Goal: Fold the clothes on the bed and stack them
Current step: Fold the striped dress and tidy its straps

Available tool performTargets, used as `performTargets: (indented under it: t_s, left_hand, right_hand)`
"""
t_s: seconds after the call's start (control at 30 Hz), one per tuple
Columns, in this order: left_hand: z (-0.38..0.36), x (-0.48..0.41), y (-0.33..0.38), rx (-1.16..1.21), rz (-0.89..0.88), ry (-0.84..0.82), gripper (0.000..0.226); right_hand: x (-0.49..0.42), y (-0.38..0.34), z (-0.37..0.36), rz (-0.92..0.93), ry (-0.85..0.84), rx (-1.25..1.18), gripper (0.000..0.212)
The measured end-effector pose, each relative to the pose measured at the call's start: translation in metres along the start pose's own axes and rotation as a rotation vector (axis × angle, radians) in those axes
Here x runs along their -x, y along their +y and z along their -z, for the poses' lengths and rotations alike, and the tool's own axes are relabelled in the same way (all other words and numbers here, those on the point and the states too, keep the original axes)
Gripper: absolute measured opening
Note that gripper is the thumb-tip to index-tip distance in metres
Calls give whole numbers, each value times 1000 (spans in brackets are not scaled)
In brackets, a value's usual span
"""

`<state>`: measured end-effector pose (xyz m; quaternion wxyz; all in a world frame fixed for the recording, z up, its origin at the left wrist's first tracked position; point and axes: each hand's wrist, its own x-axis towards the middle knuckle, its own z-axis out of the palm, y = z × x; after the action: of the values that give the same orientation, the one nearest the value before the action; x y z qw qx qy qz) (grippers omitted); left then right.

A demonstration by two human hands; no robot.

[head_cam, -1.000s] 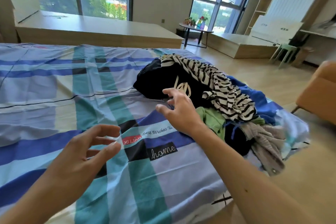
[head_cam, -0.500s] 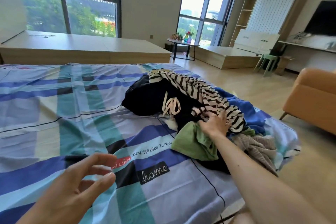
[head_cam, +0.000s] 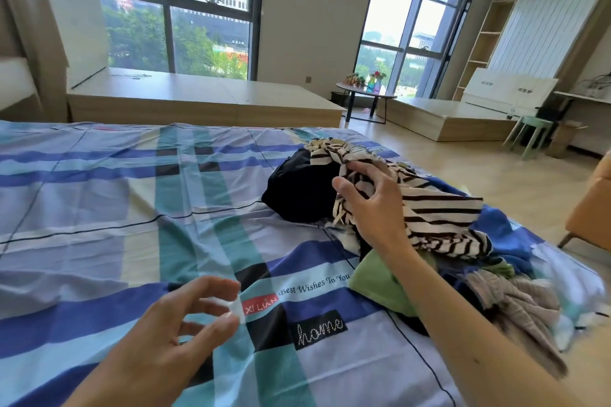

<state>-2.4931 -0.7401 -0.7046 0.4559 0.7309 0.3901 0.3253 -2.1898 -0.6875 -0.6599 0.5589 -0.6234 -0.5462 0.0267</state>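
striped top [head_cam: 439,215]: right of centre in the frame, riding the clothes heap [head_cam: 469,271], and the right hand [head_cam: 373,205] has it, fingers curled into a bunch of the cloth and clamped tight.
left hand [head_cam: 172,340]: low in the frame, hovering over the sheet, fingers spread loose, holding nothing.
snag risk: the top drapes over the black garment [head_cam: 297,188] and trails down toward the green one [head_cam: 380,281]; a one-handed pull could drag both along, i'd say.
edge risk: the heap sits near the bed's edge at the right of the frame, and the blue piece [head_cam: 502,235] and the grey-beige one [head_cam: 522,304] lie closest to it, so a hard tug may spill them to the floor.
grip risk: it's a random handful (which part of the top, can't tell), so it may come up twisted.
fabrics: the stripes look thin, limp and crumpled; the black is a matte mound; the green is smooth; the grey-beige is crinkled.
bed sheet [head_cam: 132,208]: flat plaid in blue, teal and lilac, lightly creased, stretching wide toward the left of the frame.
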Motion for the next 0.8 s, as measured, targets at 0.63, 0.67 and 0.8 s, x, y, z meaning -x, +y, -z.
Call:
performTargets:
  t_s: [0.63, 0.67, 0.8]
  left_hand:
    - [41, -10, -30, 388, 21, 663, 29]
    - [46, -11, -30, 393, 29, 673, 30]
    - [65, -15, -20, 395, 63, 634, 35]
  right_hand:
    - [102, -87, -74, 227, -869, -180, 76]
    - [101, -79, -76, 224, -887, -99, 82]
    - [104, -45, -86, 219, -1035, 265, 84]
